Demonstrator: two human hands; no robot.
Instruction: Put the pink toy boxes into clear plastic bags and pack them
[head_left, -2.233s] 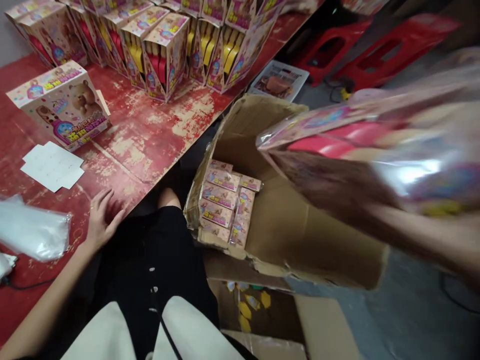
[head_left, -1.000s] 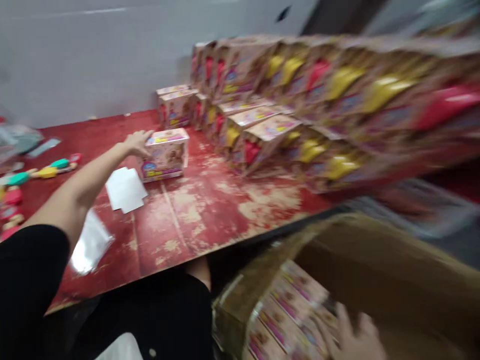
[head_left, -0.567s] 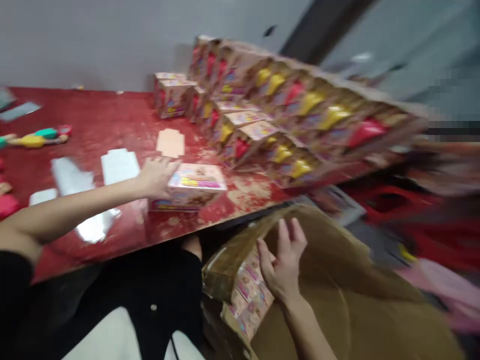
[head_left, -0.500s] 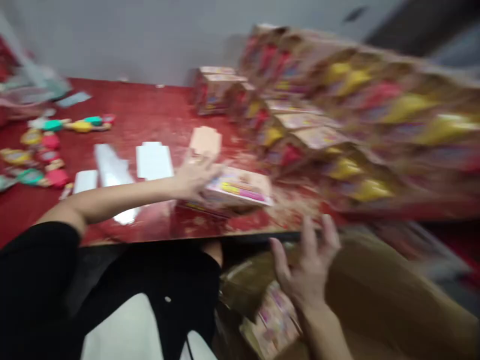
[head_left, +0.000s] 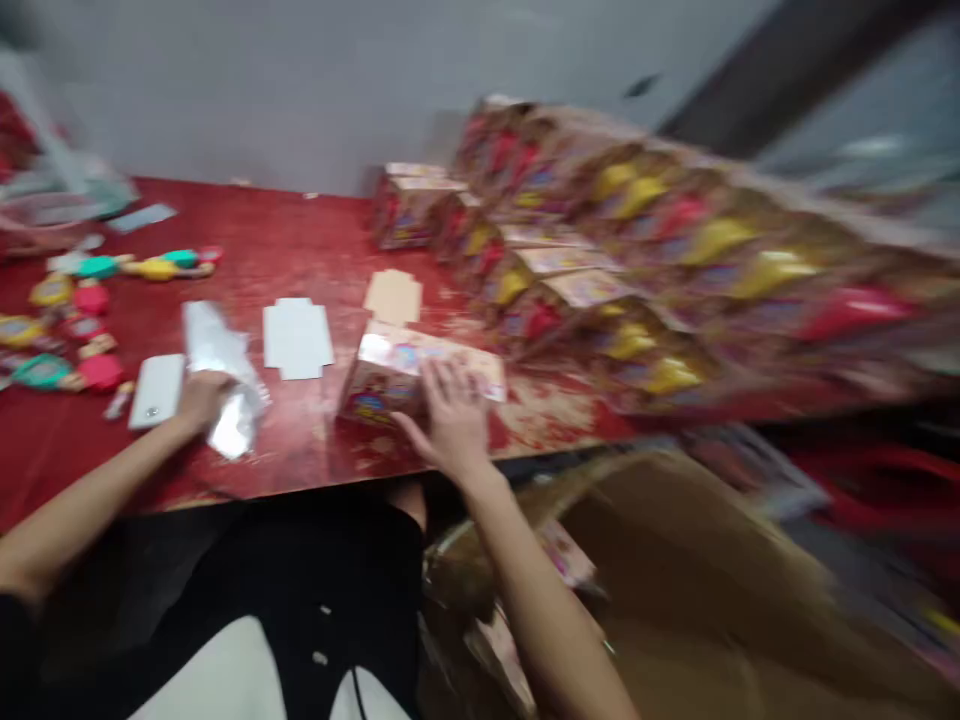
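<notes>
Right hand: the right hand (head_left: 456, 425) lies open over the printed box (head_left: 390, 375), fingers spread and touching it, thumb held apart toward the left; it does not close round the box.
Printed box: under the right hand and reaching out to its left, resting on the red table (head_left: 285, 232) close to the near edge.
Left hand: the left hand (head_left: 202, 400) is bent at the fingers and blurred, at the near left side of the clear plastic bag (head_left: 223, 348); whether it grips the plastic, I cannot tell.
Clear plastic bag: flat on the table, stretching beyond the left hand and to its right.
White phone-like object: the white phone-like object (head_left: 156, 388) lies just left of the left hand.
Coloured toys: a cluster of coloured toys (head_left: 100, 372), red, yellow and green, lies farther left and beyond the left hand.
White card: the white card (head_left: 298, 338) lies flat between the two hands, farther out.
Tan card: the tan card (head_left: 394, 295) lies just beyond the printed box, ahead of the right hand.
Stacked boxes: blurred stacked boxes (head_left: 589, 288) stand beyond and right of the right hand.
Carton: the brown carton (head_left: 712, 570) gapes below and right of the right hand, with small boxes (head_left: 568, 556) inside, partly behind the forearm.
</notes>
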